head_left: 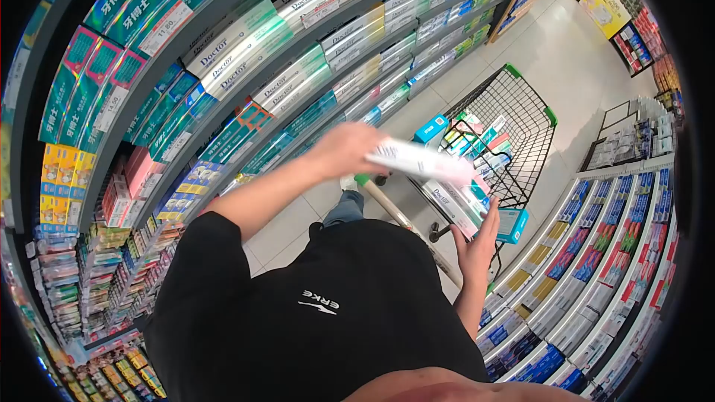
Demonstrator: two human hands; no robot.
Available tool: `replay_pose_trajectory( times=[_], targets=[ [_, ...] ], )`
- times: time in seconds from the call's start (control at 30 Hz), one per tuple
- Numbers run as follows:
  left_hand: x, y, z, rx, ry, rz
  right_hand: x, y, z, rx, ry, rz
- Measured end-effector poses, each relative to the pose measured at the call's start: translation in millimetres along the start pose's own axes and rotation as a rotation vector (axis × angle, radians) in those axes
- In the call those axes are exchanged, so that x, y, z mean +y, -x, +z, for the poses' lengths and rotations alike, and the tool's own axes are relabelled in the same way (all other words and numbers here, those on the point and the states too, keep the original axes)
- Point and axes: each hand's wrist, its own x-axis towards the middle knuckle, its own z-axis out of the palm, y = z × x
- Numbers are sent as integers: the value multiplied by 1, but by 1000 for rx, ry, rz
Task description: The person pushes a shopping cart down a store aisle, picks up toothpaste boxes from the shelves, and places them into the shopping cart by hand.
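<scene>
My left hand (346, 150) is closed round one end of a white toothpaste box (417, 161) with a pinkish far end, slightly blurred. The box lies over the near part of the shopping cart (521, 115). On the right, my right hand (479, 242) grips a small stack of toothpaste boxes (452, 203) with white, green and pink ends, one lettered "Doctor". The white box's far end hangs just above this stack; whether they touch I cannot tell. Several more boxes (488, 136) lie in the cart, partly hidden behind the held ones.
Shelves of toothpaste boxes (223, 52) curve along my left side, with price tags on their edges. Another shelf of packaged goods (588, 253) runs on the right. Blue boxes (430, 129) sit at the cart's side. Tiled floor (551, 37) stretches ahead toward a yellow display (605, 6).
</scene>
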Motion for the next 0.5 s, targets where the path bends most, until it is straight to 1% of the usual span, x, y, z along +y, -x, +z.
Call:
replay_pose_trajectory(
  times=[0.03,0.1,0.13,0.17,0.2,0.23,0.27,0.3,0.37,0.4,0.47,0.5],
  targets=[
    [-10,-12,-23,89,-73,-43,8,3,3,4,-4,3],
    [-32,-33,-64,126,-116,-310,27,19,9,-331,-116,307],
    [-55,-38,-77,281,-347,-268,39,29,17,-384,-72,211],
    [-64,-52,-100,303,-344,-401,46,37,24,-383,-78,215],
    [-69,-63,-119,312,-304,-537,52,46,31,-480,-28,121],
    [-97,-67,-128,413,-502,-447,61,57,40,-574,24,25],
    [-99,-76,-144,398,-588,-518,79,75,58,-561,64,-15],
    [-115,-81,-154,402,-681,-526,74,76,57,-557,62,-9],
    [-136,-91,-166,395,-880,-543,54,70,51,-719,63,244],
    [-146,-97,-169,396,-878,-539,55,71,51,-715,63,247],
    [-166,-112,-170,237,-824,-726,59,74,54,-634,105,157],
    [-180,-117,-166,239,-818,-720,59,75,54,-629,108,162]
  ],
)
